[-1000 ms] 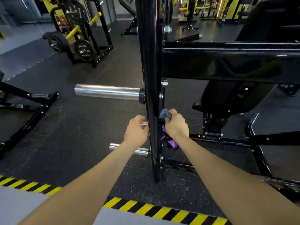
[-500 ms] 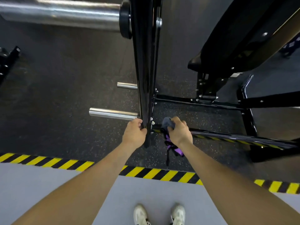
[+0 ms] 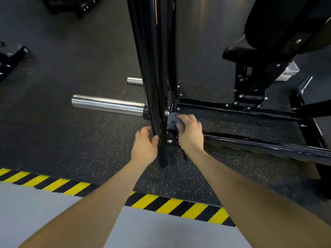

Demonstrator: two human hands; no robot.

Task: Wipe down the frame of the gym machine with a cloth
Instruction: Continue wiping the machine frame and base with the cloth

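The gym machine's black upright post (image 3: 154, 68) runs down the middle of the head view to the floor. My right hand (image 3: 189, 133) grips a bunched grey cloth (image 3: 172, 120) with purple trim and presses it against the right side of the post near its base. My left hand (image 3: 145, 145) curls round the left edge of the same post at about the same height. Black base rails (image 3: 250, 140) extend right from the post.
Two chrome weight pegs (image 3: 107, 105) stick out left of the post. A black seat pad (image 3: 240, 52) and its bracket stand at the right. Yellow-black hazard tape (image 3: 170, 204) borders the rubber floor; grey flooring lies nearer me. Other black equipment feet (image 3: 12, 58) sit far left.
Both hands have slid down the upright post from mid-height to near its base, the cloth moving with the right hand. My view has tilted downward.
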